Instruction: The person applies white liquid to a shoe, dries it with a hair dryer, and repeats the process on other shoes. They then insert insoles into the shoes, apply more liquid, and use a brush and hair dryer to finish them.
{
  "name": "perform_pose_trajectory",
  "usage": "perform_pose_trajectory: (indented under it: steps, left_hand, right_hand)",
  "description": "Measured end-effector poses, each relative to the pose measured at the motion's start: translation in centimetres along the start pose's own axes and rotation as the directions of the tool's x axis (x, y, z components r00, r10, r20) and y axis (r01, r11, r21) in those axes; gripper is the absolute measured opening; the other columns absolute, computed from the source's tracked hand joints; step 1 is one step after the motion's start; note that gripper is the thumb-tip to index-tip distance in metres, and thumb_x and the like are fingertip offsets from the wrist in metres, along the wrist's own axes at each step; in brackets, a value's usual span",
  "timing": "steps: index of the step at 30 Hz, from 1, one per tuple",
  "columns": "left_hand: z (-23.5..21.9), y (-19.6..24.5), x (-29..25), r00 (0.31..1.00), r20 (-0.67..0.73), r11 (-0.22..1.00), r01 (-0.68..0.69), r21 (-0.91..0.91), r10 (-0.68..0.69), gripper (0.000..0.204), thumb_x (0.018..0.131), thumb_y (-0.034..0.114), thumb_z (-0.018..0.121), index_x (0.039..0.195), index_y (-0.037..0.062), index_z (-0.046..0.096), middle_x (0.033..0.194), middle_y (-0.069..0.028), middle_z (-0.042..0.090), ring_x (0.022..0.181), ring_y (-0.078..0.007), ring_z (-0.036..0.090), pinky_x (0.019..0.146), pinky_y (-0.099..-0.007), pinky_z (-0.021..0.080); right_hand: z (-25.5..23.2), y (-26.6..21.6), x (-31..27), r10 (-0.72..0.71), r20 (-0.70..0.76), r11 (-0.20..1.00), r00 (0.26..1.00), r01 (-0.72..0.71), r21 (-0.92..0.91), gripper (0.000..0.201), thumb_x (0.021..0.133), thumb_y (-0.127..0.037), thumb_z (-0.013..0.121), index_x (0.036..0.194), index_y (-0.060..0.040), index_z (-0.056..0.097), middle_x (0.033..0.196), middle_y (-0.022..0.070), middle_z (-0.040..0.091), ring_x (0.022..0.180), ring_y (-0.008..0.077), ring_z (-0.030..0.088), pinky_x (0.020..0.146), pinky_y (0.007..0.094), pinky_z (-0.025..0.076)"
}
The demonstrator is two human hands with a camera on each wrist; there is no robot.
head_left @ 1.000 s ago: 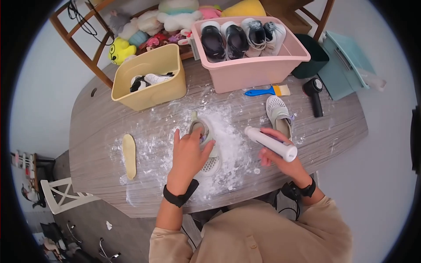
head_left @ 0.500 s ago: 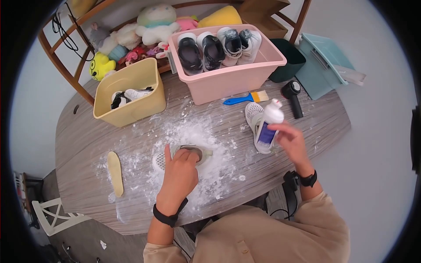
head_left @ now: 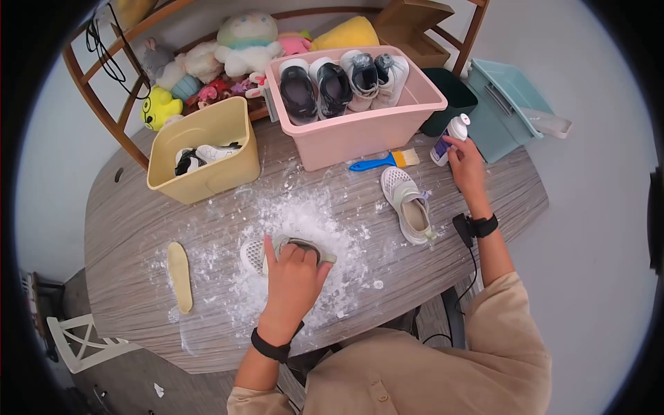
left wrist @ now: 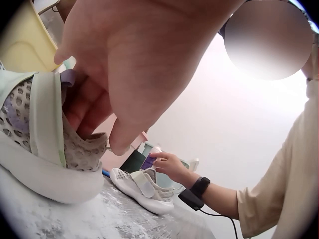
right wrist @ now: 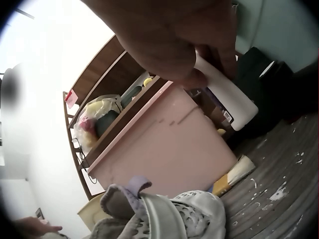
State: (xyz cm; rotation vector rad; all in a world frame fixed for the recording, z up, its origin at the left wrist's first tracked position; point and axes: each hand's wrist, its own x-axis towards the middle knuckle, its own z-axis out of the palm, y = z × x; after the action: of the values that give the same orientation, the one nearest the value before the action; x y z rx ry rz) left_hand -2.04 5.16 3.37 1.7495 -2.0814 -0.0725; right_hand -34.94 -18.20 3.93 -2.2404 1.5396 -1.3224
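Right hand grips a bottle; left hand reaches into a shoe, its fingers' hold unclear.

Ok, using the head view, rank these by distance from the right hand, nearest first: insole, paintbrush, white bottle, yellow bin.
1. White bottle: in the right hand.
2. Paintbrush: on the table, left of that hand.
3. Yellow bin: well left, beside the pink bin.
4. Insole: far left, nearer the person than the yellow bin.

Pale yellow insole flat on the powder-dusted wood-grain table
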Motion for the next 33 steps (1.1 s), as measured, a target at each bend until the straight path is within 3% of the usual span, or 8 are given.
perform_pose_trajectory:
  steps: [5, 13, 22, 26, 29, 32, 33]
  left_hand:
    - [0.4, 0.5, -0.2, 1.0, -0.01, 1.0, -0.019, 0.0, 0.019, 0.027, 0.075, 0.029, 0.071, 0.073, 0.0041, 0.063, 0.079, -0.0094, 0.06, 0.09, -0.0267, 0.055, 0.104, -0.0625, 0.021]
    - [0.3, 0.9, -1.1, 0.996, -0.011, 0.994, -0.09, -0.062, 0.09, 0.041, 0.071, 0.041, 0.074, 0.069, 0.0009, 0.063, 0.077, -0.0102, 0.058, 0.09, -0.0272, 0.055, 0.103, -0.0643, 0.021]
    - [0.9, 0.5, -2.3, 0.996, 0.035, 0.993, -0.078, -0.089, 0.081, 0.019, 0.07, 0.019, 0.069, 0.07, 0.0027, 0.06, 0.077, -0.0088, 0.057, 0.088, -0.0257, 0.055, 0.106, -0.0615, 0.021]
    - [1.0, 0.4, -2.9, 0.997, 0.028, 0.994, -0.072, -0.087, 0.075, 0.017, 0.069, 0.017, 0.067, 0.071, 0.003, 0.059, 0.079, -0.0088, 0.057, 0.089, -0.0258, 0.055, 0.106, -0.0614, 0.021]
    - [0.6, 0.3, -3.3, 0.997, 0.032, 0.994, -0.065, -0.092, 0.068, 0.017, 0.068, 0.017, 0.067, 0.072, 0.0025, 0.06, 0.08, -0.0095, 0.057, 0.09, -0.0259, 0.054, 0.106, -0.0615, 0.022]
    - [0.4, 0.1, -3.6, 0.998, 0.033, 0.994, -0.058, -0.091, 0.061, 0.02, 0.067, 0.02, 0.068, 0.072, 0.0013, 0.061, 0.08, -0.0109, 0.057, 0.091, -0.0264, 0.054, 0.105, -0.0612, 0.022]
    - [0.2, 0.1, -3.6, 0.998, 0.033, 0.994, -0.056, -0.089, 0.059, 0.021, 0.067, 0.021, 0.068, 0.072, 0.0011, 0.061, 0.08, -0.0111, 0.058, 0.091, -0.0266, 0.054, 0.105, -0.0608, 0.022]
  right_hand:
    - [2.0, 1.6, 0.8, -0.067, 0.021, 0.986, 0.998, 0.069, -0.152, 0.024, 0.081, -0.001, 0.059, 0.102, -0.0083, 0.067, 0.103, 0.0158, 0.059, 0.091, 0.0349, 0.059, 0.077, 0.0394, 0.048]
    - [3.9, 3.4, 0.1, -0.078, 0.01, 0.978, 0.997, 0.078, -0.192, 0.021, 0.082, -0.002, 0.058, 0.1, -0.0071, 0.067, 0.108, 0.0176, 0.057, 0.095, 0.0376, 0.058, 0.081, 0.0415, 0.048]
    - [3.3, 2.9, -0.5, -0.014, 0.06, 0.993, 0.998, 0.021, -0.117, 0.027, 0.082, -0.001, 0.056, 0.107, -0.0065, 0.066, 0.121, 0.0203, 0.054, 0.102, 0.0378, 0.058, 0.087, 0.04, 0.047]
    - [2.4, 2.3, -1.2, -0.055, 0.078, 0.988, 0.995, 0.066, -0.142, 0.028, 0.081, -0.003, 0.059, 0.108, -0.0064, 0.066, 0.128, 0.0215, 0.05, 0.105, 0.0365, 0.058, 0.09, 0.0391, 0.047]
    - [1.9, 3.7, -2.2, -0.004, 0.049, 0.989, 0.999, 0.011, -0.144, 0.028, 0.079, -0.006, 0.062, 0.107, -0.0062, 0.066, 0.132, 0.0223, 0.048, 0.108, 0.0352, 0.058, 0.091, 0.0395, 0.046]
    - [-0.4, 3.9, -2.3, -0.086, -0.014, 0.974, 0.996, 0.081, -0.21, 0.027, 0.078, -0.007, 0.065, 0.104, -0.0055, 0.066, 0.128, 0.0221, 0.052, 0.109, 0.0347, 0.057, 0.091, 0.0405, 0.046]
    - [-0.9, 4.4, -2.3, -0.05, -0.044, 0.975, 0.998, 0.039, -0.221, 0.027, 0.078, -0.009, 0.065, 0.105, -0.0048, 0.065, 0.126, 0.0219, 0.054, 0.109, 0.0348, 0.058, 0.091, 0.0405, 0.046]
